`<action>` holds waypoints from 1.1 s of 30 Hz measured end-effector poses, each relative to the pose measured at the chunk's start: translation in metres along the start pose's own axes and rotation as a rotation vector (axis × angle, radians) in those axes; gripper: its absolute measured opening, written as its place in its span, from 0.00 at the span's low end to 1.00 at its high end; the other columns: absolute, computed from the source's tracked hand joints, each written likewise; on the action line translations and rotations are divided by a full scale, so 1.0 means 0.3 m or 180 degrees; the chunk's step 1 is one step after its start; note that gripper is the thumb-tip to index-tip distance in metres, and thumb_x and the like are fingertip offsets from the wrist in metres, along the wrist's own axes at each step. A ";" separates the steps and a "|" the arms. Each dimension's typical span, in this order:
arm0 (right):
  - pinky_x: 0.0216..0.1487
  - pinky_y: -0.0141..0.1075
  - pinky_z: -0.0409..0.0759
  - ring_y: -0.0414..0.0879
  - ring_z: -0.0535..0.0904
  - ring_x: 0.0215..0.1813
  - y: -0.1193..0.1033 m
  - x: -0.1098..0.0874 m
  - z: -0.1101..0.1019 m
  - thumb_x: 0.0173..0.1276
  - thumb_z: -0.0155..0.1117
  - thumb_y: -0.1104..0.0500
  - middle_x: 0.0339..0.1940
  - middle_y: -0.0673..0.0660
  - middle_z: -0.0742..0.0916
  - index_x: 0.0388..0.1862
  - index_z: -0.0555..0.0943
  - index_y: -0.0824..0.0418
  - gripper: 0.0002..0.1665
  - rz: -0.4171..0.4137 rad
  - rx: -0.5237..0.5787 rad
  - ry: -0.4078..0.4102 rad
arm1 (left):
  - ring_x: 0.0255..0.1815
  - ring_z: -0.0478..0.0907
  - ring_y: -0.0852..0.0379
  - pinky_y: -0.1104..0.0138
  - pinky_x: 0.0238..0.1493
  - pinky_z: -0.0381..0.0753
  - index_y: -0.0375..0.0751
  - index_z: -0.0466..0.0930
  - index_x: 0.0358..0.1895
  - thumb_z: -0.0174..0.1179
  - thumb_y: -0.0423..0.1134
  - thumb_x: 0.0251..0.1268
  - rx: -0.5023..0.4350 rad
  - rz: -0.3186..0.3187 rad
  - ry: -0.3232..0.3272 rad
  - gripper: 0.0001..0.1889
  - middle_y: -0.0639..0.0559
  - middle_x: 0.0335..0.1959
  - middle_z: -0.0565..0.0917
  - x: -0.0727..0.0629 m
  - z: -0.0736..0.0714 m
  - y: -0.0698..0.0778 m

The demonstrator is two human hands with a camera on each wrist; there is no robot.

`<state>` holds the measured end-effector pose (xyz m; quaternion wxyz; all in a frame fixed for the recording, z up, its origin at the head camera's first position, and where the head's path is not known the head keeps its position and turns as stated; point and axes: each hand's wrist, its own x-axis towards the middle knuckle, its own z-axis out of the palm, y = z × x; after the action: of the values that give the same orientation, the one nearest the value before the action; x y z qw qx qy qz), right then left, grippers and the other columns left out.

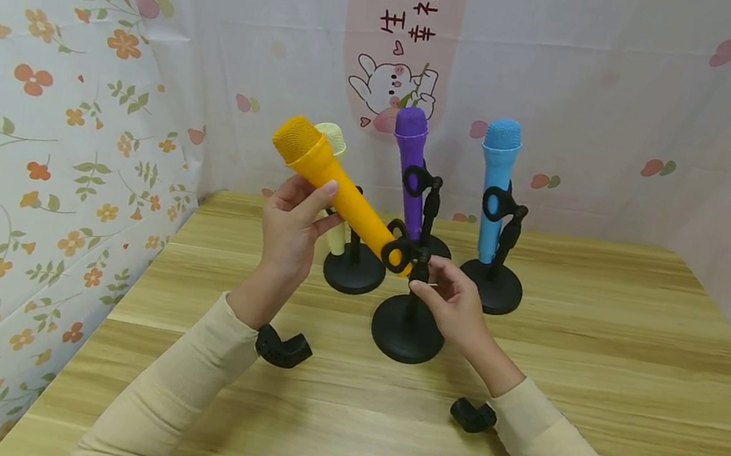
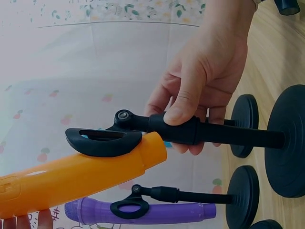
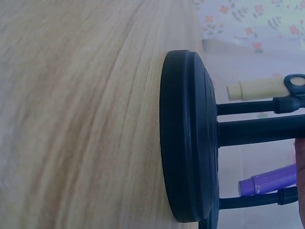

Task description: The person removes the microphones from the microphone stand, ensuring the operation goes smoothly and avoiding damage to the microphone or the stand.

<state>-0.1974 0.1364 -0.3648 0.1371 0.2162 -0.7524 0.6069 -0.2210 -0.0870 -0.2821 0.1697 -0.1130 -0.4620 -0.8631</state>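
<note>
My left hand (image 1: 289,227) grips a yellow-orange microphone (image 1: 354,206), which tilts with its mesh head up to the left. Its lower end sits at the black ring clip (image 1: 396,255) of the nearest stand, whose round base (image 1: 407,336) rests on the table. My right hand (image 1: 457,308) pinches that stand's post just under the clip. In the left wrist view, the right thumb presses on the post's thick collar (image 2: 174,128), and the clip lies against the microphone's side (image 2: 86,176). In the right wrist view the base (image 3: 183,138) shows large, with most of the hand out of frame.
Behind, a purple microphone (image 1: 412,163), a blue microphone (image 1: 499,166) and a pale yellow microphone (image 1: 331,138) stand in black stands. The left arm partly hides the pale one. Black curved pieces (image 1: 283,347) are at both wrists. A printed cloth hangs behind the wooden table (image 1: 604,365).
</note>
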 end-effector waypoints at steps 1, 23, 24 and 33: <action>0.42 0.24 0.76 0.42 0.71 0.38 0.000 0.000 -0.001 0.64 0.62 0.76 0.35 0.60 0.75 0.50 0.74 0.78 0.16 -0.0003 0.0000 -0.0001 | 0.37 0.79 0.52 0.58 0.38 0.85 0.41 0.83 0.41 0.63 0.27 0.63 -0.0007 0.0009 0.0004 0.07 0.46 0.38 0.80 0.000 -0.001 -0.001; 0.41 0.24 0.76 0.41 0.71 0.37 0.005 0.003 -0.003 0.64 0.63 0.76 0.35 0.61 0.75 0.49 0.74 0.77 0.15 -0.0010 0.0045 -0.0007 | 0.34 0.80 0.52 0.56 0.39 0.85 0.42 0.84 0.39 0.62 0.27 0.64 -0.0192 0.0067 0.0157 0.07 0.46 0.39 0.81 0.000 -0.018 0.005; 0.41 0.24 0.76 0.41 0.71 0.37 0.005 0.003 -0.003 0.64 0.63 0.76 0.35 0.61 0.75 0.49 0.74 0.77 0.15 -0.0012 0.0050 -0.0006 | 0.35 0.80 0.51 0.56 0.40 0.85 0.42 0.84 0.39 0.62 0.27 0.64 -0.0196 0.0066 0.0160 0.07 0.46 0.40 0.81 0.000 -0.018 0.006; 0.41 0.24 0.77 0.41 0.72 0.37 0.004 0.005 -0.006 0.64 0.63 0.76 0.35 0.59 0.75 0.49 0.75 0.77 0.15 -0.0003 0.0071 -0.0034 | 0.35 0.80 0.52 0.56 0.41 0.85 0.42 0.83 0.39 0.61 0.28 0.65 -0.0235 0.0053 0.0182 0.05 0.46 0.40 0.80 0.003 -0.023 0.011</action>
<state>-0.1992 0.1380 -0.3649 0.1309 0.2213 -0.7462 0.6140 -0.2209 -0.0946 -0.2831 0.1857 -0.0983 -0.4238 -0.8810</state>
